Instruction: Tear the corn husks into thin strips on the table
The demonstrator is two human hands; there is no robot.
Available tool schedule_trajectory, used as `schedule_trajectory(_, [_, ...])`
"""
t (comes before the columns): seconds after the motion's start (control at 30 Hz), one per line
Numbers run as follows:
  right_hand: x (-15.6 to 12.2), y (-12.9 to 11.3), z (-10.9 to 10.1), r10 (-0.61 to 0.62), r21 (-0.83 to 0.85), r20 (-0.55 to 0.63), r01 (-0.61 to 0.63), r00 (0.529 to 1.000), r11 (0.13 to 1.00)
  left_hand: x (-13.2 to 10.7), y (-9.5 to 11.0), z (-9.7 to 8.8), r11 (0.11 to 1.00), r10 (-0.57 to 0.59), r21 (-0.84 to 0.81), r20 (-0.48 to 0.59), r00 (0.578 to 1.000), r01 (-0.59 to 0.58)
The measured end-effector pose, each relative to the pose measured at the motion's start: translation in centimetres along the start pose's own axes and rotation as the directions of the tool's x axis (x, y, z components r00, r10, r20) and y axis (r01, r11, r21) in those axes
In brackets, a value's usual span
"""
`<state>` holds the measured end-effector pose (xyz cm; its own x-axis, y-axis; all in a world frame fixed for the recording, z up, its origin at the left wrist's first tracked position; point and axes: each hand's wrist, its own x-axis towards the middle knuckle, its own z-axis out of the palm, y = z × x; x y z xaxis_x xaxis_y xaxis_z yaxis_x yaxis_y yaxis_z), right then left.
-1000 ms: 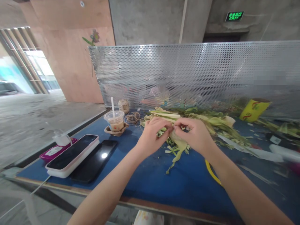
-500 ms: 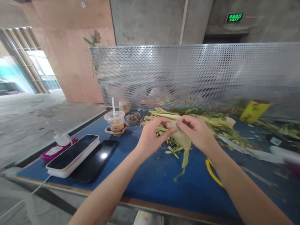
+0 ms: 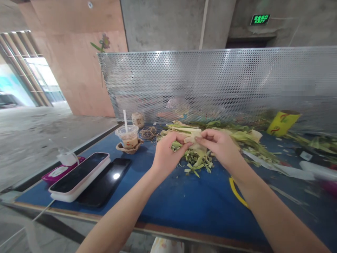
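Observation:
Both my hands meet over the blue table point(image 3: 184, 207), pinching a folded pale green leaf strip point(image 3: 194, 140). My left hand point(image 3: 165, 154) grips its left side with thumb and fingers closed. My right hand point(image 3: 219, 146) pinches its right side, fingers curled. Under them lies a small heap of cut leaf scraps point(image 3: 196, 163). Behind the hands a pile of long green and yellow leaves point(image 3: 237, 135) stretches to the right.
A plastic cup with a straw point(image 3: 128, 136), a coil of twine point(image 3: 149, 133) and a small jar point(image 3: 138, 119) stand at left. Two phones point(image 3: 92, 175) lie near the front left edge. A yellow roll point(image 3: 283, 123) leans against the perforated metal screen point(image 3: 210, 84). A yellow-handled tool point(image 3: 237, 193) lies under my right forearm.
The long leaf strip that hung down from my hands has been gathered up into a short folded piece. Both hands moved slightly away from me.

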<state>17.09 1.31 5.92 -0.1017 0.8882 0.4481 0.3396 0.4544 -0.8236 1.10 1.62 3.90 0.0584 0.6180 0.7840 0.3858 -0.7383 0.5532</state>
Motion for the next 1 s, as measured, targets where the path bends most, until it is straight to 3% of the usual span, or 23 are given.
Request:
schedule_trajectory(0.27, [0.7,0.8,-0.2,0.038,0.037,-0.117,-0.034,0.992,0.999,-0.5,0.3,0.1,0.991,0.059,-0.114,-0.044,0.997,-0.064])
schedule_trajectory(0.43, [0.3,-0.2,-0.8,-0.018,-0.009,0.095,0.019,0.995,1.000,-0.1,0.1,-0.1,0.977,-0.111,-0.192,-0.105,0.988,0.089])
schedule_trajectory(0.53, [-0.1,-0.4,-0.9,-0.039,-0.143,0.125,0.057,0.991,0.988,0.4,-0.1,-0.3,0.933,-0.218,-0.323,-0.163,0.962,0.157])
schedule_trajectory(0.6, [-0.2,-0.3,-0.9,-0.054,-0.208,0.096,0.073,0.994,0.975,0.6,-0.2,-0.2,0.907,-0.244,-0.381,-0.134,0.960,0.177])
schedule_trajectory(0.7, [-0.3,-0.1,-0.8,-0.063,-0.196,0.061,0.074,0.996,0.978,0.4,-0.6,0.2,0.880,-0.240,-0.414,0.031,0.970,0.231])
schedule_trajectory(0.77, [-0.4,-0.2,-0.6,-0.063,-0.184,0.042,0.070,0.997,0.981,0.1,-0.8,0.6,0.888,-0.227,-0.384,0.110,0.968,0.252])
schedule_trajectory(0.87, [-0.6,-0.5,-0.2,-0.042,-0.188,-0.038,0.034,0.998,0.982,-0.3,-1.0,1.0,0.948,-0.206,-0.234,0.063,0.976,0.215])
schedule_trajectory(0.93, [-0.7,-0.4,0.2,-0.012,-0.169,-0.098,-0.005,0.995,0.986,-0.5,-0.9,1.1,0.984,-0.139,-0.113,-0.001,0.990,0.139])
schedule_trajectory(1.0, [-0.5,-0.1,0.6,0.001,-0.124,-0.153,-0.020,0.988,0.992,-0.6,-0.5,1.1,1.000,0.006,-0.011,-0.047,0.999,-0.006])
